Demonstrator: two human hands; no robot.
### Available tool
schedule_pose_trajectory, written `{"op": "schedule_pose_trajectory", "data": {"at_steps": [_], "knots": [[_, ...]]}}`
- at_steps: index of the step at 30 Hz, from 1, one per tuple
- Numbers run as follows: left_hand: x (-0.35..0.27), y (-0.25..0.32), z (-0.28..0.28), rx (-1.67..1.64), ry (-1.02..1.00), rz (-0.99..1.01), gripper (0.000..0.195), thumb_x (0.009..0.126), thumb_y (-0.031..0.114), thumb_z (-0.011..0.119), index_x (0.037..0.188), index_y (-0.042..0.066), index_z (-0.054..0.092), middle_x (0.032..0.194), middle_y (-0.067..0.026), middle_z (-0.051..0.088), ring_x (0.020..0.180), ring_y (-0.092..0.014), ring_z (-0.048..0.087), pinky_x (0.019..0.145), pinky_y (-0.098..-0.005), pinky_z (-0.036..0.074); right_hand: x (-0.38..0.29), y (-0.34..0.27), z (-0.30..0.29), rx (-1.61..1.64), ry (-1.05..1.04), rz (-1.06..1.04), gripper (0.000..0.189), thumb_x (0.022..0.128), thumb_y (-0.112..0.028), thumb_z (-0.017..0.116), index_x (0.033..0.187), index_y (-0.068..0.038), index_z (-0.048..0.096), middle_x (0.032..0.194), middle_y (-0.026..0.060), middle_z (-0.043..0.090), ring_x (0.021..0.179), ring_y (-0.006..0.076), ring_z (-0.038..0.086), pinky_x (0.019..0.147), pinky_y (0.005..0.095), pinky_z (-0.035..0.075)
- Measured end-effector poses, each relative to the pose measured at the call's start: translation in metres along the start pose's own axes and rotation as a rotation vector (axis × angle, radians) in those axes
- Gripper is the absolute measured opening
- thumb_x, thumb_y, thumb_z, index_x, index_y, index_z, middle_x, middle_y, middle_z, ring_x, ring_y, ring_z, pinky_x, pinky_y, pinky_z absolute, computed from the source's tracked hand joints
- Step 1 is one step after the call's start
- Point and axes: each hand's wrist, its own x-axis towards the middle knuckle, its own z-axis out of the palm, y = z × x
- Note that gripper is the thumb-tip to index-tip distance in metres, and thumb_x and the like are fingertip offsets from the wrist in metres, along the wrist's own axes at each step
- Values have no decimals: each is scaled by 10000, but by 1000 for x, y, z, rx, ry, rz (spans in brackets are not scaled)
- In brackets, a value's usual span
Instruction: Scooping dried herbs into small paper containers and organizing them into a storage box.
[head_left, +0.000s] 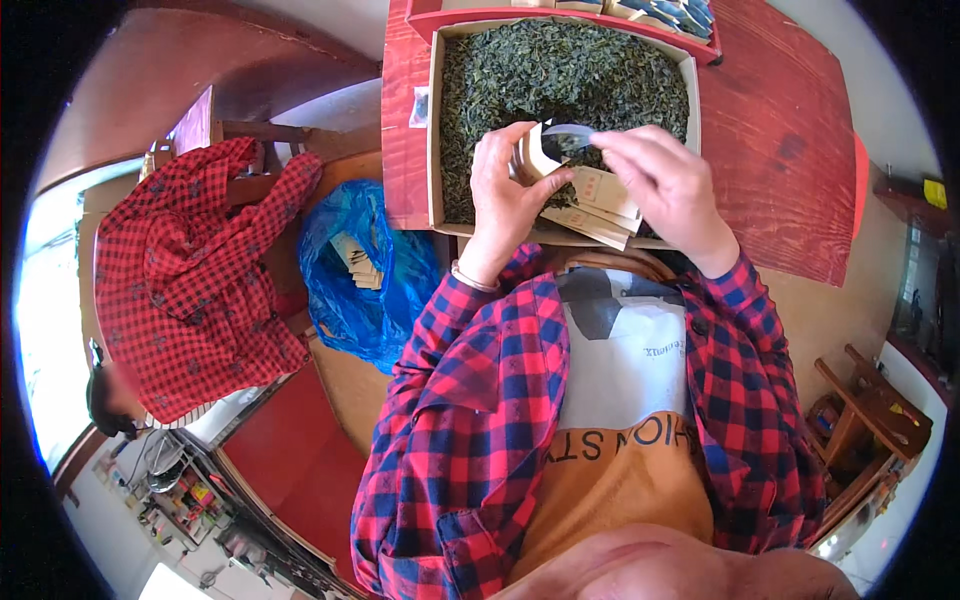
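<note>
My left hand (501, 180) holds a cream paper packet (534, 155), its dark mouth spread between thumb and fingers. Pinched in my right hand (667, 180) is a thin translucent plastic piece, perhaps a scoop (570, 136), right at the packet's mouth. Both hands are over a shallow cardboard box (694, 105) of dried dark-green leaves (555, 64), which look like tea. Several printed paper packets (596, 206) lie fanned out at the box's near edge, below my hands. What is inside the held packet is hard to make out.
The box stands on a red wooden table (780, 135). Behind it, a red tray (555, 7) holds blue and cream packets. To the left, a blue plastic bag (360, 315) contains several paper packets (360, 262). Beyond it is another person in a red checked shirt (202, 285).
</note>
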Motion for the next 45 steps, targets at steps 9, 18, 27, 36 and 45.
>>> {"op": "schedule_pose_trajectory", "data": {"at_steps": [9, 18, 27, 36, 45], "knots": [[-2, -1, -6, -23, 7, -43, 681, 627, 151, 970, 1213, 34, 642, 1090, -124, 659, 998, -309, 646, 875, -395, 528, 4, 16, 0, -26, 83, 170, 208, 971, -33, 695, 1174, -22, 737, 966, 111, 717, 813, 164, 676, 701, 285, 530], [-3, -3, -3, -90, 33, -11, 684, 636, 170, 967, 1215, 30, 633, 1107, -134, 661, 1015, -324, 643, 891, -405, 528, -11, 50, 56, -107, -220, 162, 177, 936, -123, 672, 1090, -72, 742, 962, 154, 699, 867, 374, 687, 742, 460, 553], [-2, -1, -4, -125, 58, -5, 666, 648, 179, 965, 1206, 35, 630, 1103, -129, 656, 1015, -324, 644, 877, -409, 526, -14, 65, 53, 197, -329, 602, 223, 1004, -166, 635, 1117, -14, 753, 840, 59, 722, 714, 103, 652, 668, 296, 540], [-2, 1, -6, -62, 1, -1, 648, 665, 164, 956, 1208, 36, 625, 1106, -129, 649, 1033, -324, 640, 893, -410, 526, 4, 44, -20, 482, -1, 682, 287, 1050, -253, 622, 1222, -57, 741, 891, -4, 708, 728, 38, 606, 616, 187, 424], [-2, -1, -3, -96, -14, -20, 652, 660, 168, 957, 1208, 37, 629, 1101, -126, 649, 1017, -317, 643, 885, -405, 527, 10, -6, -10, 78, 22, 72, 206, 996, -21, 666, 1191, 8, 726, 966, 74, 704, 798, 128, 655, 715, 253, 530]]}}
